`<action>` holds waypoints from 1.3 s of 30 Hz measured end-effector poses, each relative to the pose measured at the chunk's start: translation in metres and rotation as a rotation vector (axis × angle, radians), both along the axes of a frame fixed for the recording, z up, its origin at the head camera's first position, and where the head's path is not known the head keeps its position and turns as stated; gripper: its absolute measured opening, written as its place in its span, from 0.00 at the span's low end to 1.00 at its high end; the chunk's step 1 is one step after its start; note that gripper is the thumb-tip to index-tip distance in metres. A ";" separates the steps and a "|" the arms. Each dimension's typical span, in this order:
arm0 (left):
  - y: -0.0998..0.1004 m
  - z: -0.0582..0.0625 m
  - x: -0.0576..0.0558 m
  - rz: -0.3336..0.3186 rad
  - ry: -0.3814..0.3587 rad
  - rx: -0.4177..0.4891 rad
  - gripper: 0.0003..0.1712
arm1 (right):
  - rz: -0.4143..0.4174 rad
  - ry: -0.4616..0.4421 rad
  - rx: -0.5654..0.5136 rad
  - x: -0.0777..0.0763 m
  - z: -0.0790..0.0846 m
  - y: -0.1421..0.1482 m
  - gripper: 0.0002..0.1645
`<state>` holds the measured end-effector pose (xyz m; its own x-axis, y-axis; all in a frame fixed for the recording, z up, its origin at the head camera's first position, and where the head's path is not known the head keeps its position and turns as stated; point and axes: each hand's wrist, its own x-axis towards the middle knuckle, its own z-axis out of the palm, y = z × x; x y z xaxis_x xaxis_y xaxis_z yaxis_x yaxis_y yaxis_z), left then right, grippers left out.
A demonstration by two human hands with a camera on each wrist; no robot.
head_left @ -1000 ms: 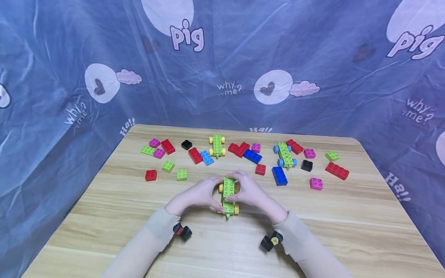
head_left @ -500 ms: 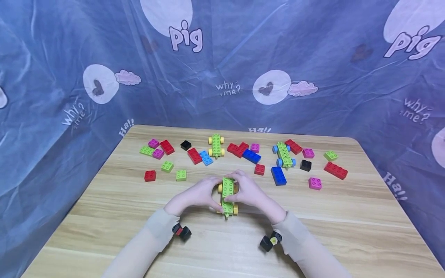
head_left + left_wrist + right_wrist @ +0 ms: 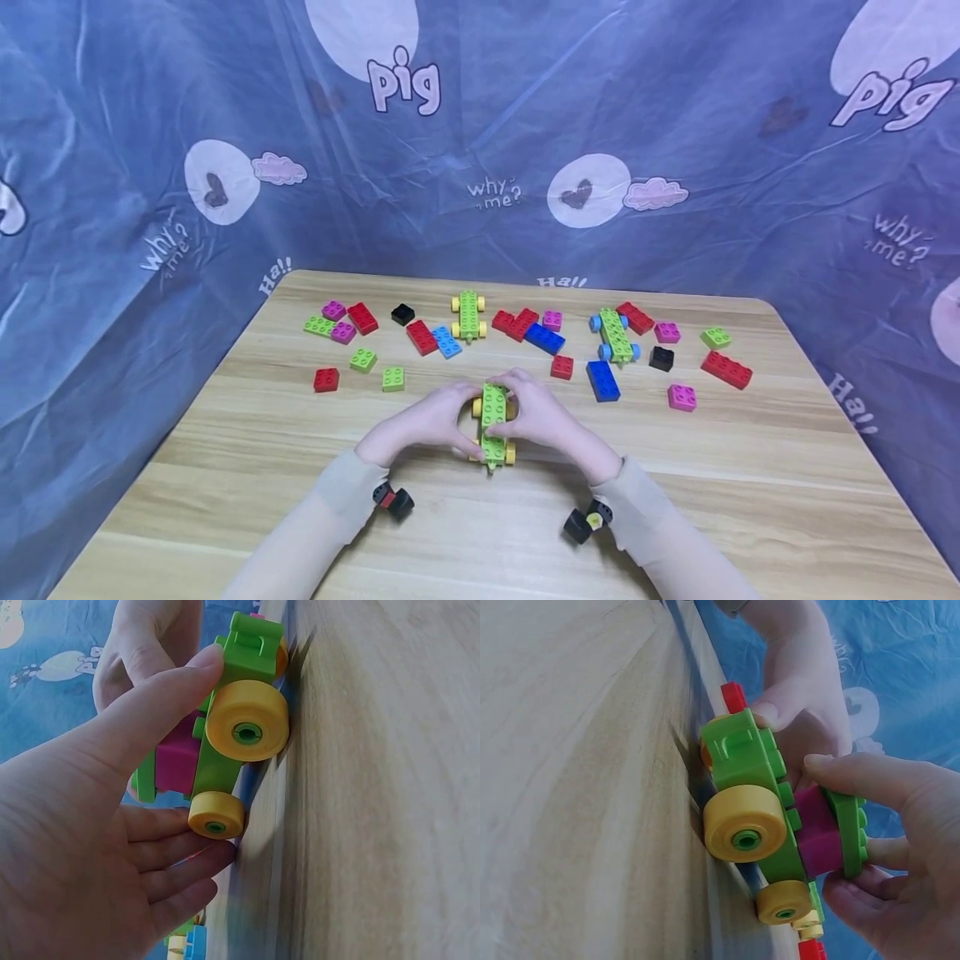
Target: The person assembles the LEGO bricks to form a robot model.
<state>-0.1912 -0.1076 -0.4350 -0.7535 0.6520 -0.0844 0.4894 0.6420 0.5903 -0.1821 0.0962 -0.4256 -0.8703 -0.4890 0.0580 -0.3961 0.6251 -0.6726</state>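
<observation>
A green toy car base (image 3: 492, 456) with yellow wheels sits in front of me, between my hands. On its far half, a magenta brick (image 3: 819, 838) carries a flat green studded piece (image 3: 847, 834), as the right wrist view shows. My left hand (image 3: 431, 414) holds the base from the left; its thumb (image 3: 161, 701) rests on the near end and its fingers reach along the far wheel. My right hand (image 3: 542, 410) grips the flat green piece between thumb and fingers. In the head view the magenta brick is hidden beneath that piece.
Beyond my hands lies a second green base (image 3: 468, 315) with yellow wheels and one with blue wheels (image 3: 616, 337). Several loose bricks spread around them, including a dark blue brick (image 3: 603, 381), a red one (image 3: 326, 380) and a magenta one (image 3: 682, 397). A patterned blue cloth (image 3: 450, 242) hangs behind the table.
</observation>
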 end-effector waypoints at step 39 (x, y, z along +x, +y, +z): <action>-0.005 0.005 -0.003 0.014 0.037 0.151 0.45 | -0.156 0.181 -0.099 -0.033 0.006 0.055 0.23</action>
<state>-0.1943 -0.1126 -0.4299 -0.7634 0.6446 0.0418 0.5042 0.5541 0.6624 -0.2153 0.1514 -0.4200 -0.9060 -0.3336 0.2606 -0.4193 0.6225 -0.6608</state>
